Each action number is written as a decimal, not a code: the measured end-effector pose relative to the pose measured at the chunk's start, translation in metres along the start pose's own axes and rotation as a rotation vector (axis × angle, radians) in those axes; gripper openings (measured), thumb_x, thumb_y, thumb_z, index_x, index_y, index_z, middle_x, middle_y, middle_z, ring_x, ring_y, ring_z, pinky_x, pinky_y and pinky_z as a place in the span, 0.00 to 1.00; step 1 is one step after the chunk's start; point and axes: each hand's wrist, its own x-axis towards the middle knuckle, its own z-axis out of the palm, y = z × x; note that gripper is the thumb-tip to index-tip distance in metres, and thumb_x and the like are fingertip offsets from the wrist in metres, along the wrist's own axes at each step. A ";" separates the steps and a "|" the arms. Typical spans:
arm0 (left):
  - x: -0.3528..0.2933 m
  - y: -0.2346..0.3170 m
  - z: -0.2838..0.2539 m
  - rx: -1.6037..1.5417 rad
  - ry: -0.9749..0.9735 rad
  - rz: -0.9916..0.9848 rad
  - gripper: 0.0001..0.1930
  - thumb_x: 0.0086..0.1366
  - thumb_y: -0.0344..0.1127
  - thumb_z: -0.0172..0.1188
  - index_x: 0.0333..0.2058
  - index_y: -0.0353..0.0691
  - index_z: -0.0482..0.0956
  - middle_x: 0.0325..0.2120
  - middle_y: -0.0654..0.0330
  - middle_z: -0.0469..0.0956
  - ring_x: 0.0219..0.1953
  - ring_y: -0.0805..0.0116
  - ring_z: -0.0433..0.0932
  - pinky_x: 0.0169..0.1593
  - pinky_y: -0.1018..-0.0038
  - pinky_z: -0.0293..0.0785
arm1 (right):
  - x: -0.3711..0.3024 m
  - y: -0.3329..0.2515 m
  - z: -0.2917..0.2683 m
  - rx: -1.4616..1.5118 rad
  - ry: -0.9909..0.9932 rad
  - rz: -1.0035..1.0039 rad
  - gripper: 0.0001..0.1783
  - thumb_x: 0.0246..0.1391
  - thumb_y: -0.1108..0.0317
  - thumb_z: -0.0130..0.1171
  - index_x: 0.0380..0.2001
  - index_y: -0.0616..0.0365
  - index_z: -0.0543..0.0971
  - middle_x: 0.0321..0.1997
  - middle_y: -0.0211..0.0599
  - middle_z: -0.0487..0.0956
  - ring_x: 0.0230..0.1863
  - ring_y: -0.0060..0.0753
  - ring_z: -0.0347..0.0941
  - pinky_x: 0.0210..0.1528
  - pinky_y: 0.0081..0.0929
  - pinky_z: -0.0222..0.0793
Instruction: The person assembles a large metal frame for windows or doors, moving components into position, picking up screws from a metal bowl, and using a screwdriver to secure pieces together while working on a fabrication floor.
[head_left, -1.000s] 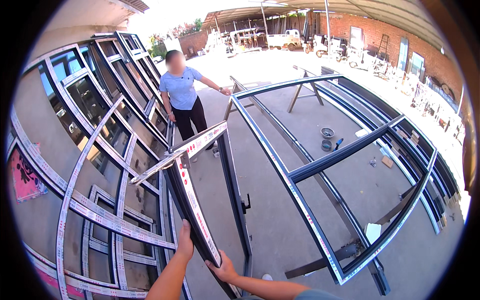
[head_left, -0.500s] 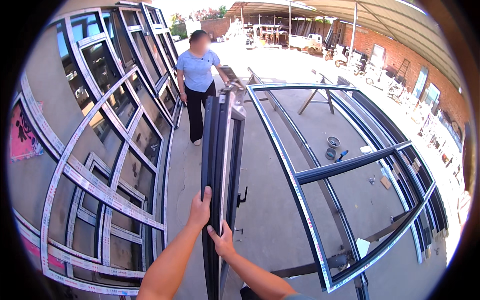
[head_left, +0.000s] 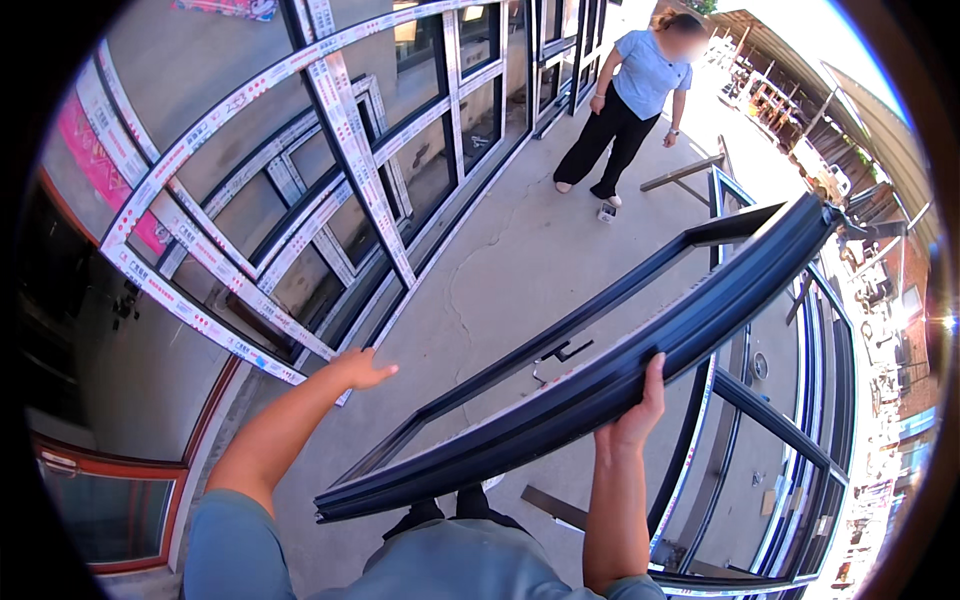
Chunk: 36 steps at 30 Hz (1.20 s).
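Note:
A dark window sash frame lies tilted across the space before me, one end low by my legs, the other rising to the right. A white strip runs along its edge, and a black handle sits inside its opening. Against the near long bar rests my right hand, thumb up along the bar and the other fingers partly hidden behind it. My left hand is off the sash, holding nothing, thumb stretched out, near the lower corner of the large frames leaning on the wall.
Several large window frames with printed white film lean at the left. A red-brown framed door stands lower left. Ahead is a person in a blue shirt, near a small box. Another large frame rests on supports at right.
The sash has gone from upright to slanting, its upper end swung right. My left hand has let go and moved left. The view has turned, and the person's arm now hangs away from the sash.

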 end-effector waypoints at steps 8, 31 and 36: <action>-0.025 -0.200 0.205 -0.052 -0.532 -0.143 0.60 0.54 0.87 0.47 0.69 0.39 0.64 0.71 0.43 0.60 0.73 0.46 0.57 0.70 0.47 0.60 | -0.066 -0.023 0.041 -0.024 0.085 -0.052 0.24 0.68 0.50 0.55 0.53 0.60 0.78 0.45 0.41 0.84 0.45 0.36 0.83 0.50 0.37 0.82; 0.067 -0.131 0.106 -0.258 0.034 -0.242 0.31 0.49 0.48 0.70 0.48 0.32 0.79 0.45 0.44 0.81 0.47 0.52 0.80 0.53 0.58 0.74 | -0.121 -0.137 -0.054 0.285 0.276 -0.240 0.26 0.65 0.51 0.57 0.53 0.63 0.77 0.45 0.45 0.84 0.44 0.41 0.84 0.50 0.41 0.83; 0.097 -0.055 0.000 -0.378 0.472 -0.155 0.25 0.47 0.38 0.75 0.42 0.29 0.82 0.41 0.42 0.83 0.43 0.52 0.82 0.50 0.60 0.76 | -0.097 -0.201 -0.138 0.348 0.491 -0.367 0.32 0.68 0.37 0.49 0.50 0.58 0.79 0.42 0.40 0.84 0.42 0.38 0.84 0.48 0.43 0.82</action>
